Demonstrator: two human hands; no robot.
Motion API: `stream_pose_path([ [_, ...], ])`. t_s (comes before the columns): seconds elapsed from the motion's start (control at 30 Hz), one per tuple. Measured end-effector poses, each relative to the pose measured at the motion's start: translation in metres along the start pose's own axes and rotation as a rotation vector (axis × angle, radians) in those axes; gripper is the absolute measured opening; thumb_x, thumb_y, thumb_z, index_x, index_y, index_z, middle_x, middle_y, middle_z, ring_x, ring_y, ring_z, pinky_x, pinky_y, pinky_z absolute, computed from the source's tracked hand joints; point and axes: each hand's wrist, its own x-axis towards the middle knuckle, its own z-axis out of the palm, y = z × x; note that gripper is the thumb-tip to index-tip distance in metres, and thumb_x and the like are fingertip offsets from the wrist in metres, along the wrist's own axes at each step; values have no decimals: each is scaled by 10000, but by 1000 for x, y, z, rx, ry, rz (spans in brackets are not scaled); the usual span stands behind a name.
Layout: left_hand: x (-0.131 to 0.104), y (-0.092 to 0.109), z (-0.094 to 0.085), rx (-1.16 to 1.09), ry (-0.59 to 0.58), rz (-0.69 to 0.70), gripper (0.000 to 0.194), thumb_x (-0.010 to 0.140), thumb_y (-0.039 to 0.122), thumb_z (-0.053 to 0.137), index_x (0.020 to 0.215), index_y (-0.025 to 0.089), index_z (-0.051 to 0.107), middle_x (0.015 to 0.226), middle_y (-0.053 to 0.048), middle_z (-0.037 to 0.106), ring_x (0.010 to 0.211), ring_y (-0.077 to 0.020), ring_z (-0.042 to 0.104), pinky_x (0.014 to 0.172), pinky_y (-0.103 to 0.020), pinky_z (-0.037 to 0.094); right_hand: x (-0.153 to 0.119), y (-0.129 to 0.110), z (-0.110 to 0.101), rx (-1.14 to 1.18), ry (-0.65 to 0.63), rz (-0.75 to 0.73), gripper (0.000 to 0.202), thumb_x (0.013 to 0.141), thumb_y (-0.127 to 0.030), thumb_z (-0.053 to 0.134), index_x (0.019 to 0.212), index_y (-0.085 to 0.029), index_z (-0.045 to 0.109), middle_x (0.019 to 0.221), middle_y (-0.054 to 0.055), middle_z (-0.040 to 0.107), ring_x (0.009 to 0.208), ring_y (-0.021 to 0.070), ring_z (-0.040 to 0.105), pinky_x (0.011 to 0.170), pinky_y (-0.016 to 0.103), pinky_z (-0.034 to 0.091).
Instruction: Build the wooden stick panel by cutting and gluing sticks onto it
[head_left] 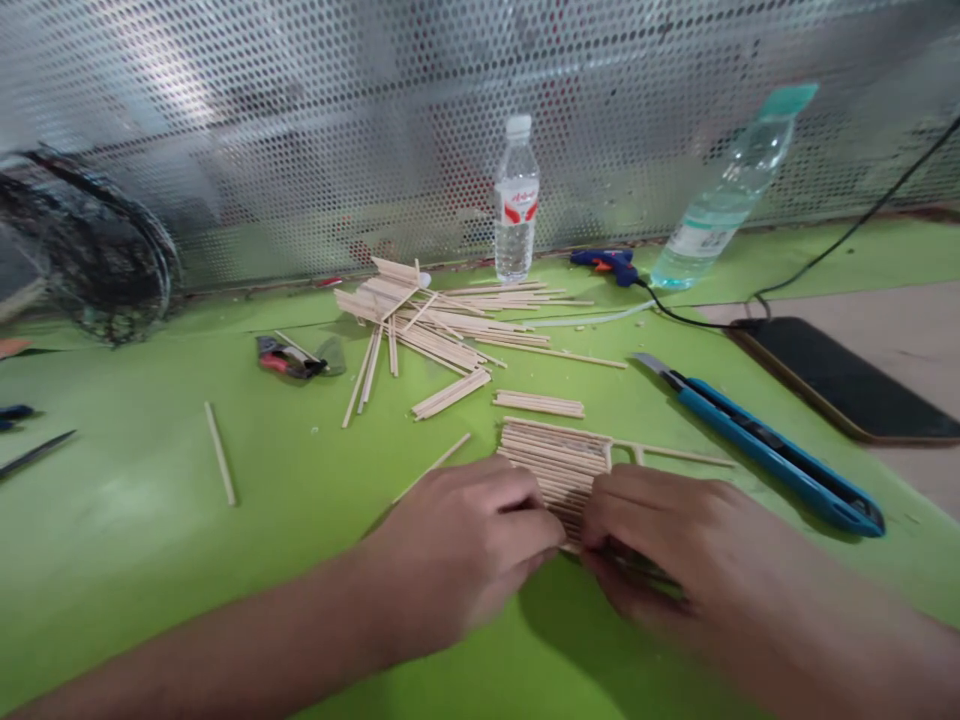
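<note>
A small panel of thin wooden sticks [555, 458], laid side by side, lies on the green table in front of me. My left hand [480, 545] is closed at its near left edge, with the fingertips pinched together there. My right hand [667, 550] grips the near right corner, its thumb below and fingers curled over. What lies between the fingertips is partly hidden. From the panel's far right side sticks out a longer stick [686, 455]. Just beyond the panel are a short row of cut sticks [538, 404] and a small bundle [451, 394].
A utility knife [780, 455] with its blade out lies right, near a phone [847, 380]. Behind are a stick pile [472, 325], a blue glue gun [606, 264] and two water bottles [516, 205]. Pliers [289, 358], a loose stick [220, 455] and wire coils [105, 250] are left.
</note>
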Motion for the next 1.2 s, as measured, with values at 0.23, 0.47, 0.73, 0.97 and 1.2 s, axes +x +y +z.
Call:
stream_pose_path([
  [0.23,0,2,-2,-17,11,12,117,1005,252,547,991,224,660,913,15,638,831,-138,552,711,-294,416,1,1,0,-28,18,-107,221,758,-1,565,792,-218,595,763,-14,651,647,145,608,566,285,365],
  [0.47,1,2,-7,-205,-21,5,58,924,171,593,946,219,614,953,33,679,910,-131,593,797,-258,445,5,1,4,-44,86,-212,181,817,-66,531,798,-229,608,736,-9,657,632,149,621,536,272,398],
  [0.73,1,2,-10,-210,-51,6,59,916,169,604,890,216,581,934,13,674,915,-159,598,809,-283,451,5,-8,1,-32,17,-178,233,856,-40,483,793,-222,613,751,28,668,637,166,622,528,290,419],
  [0.97,0,7,-18,-141,-182,-63,67,985,223,558,924,208,536,974,-12,653,912,-179,584,786,-314,439,3,-6,3,-26,8,-180,229,850,-13,490,792,-200,610,748,12,648,628,140,582,547,278,376],
  [1.2,-7,-15,-63,-240,-412,-177,136,963,131,565,856,214,573,893,34,664,826,-133,608,733,-262,431,0,-7,1,40,-22,-151,274,732,64,558,796,-199,598,764,-24,638,655,115,535,574,260,321],
])
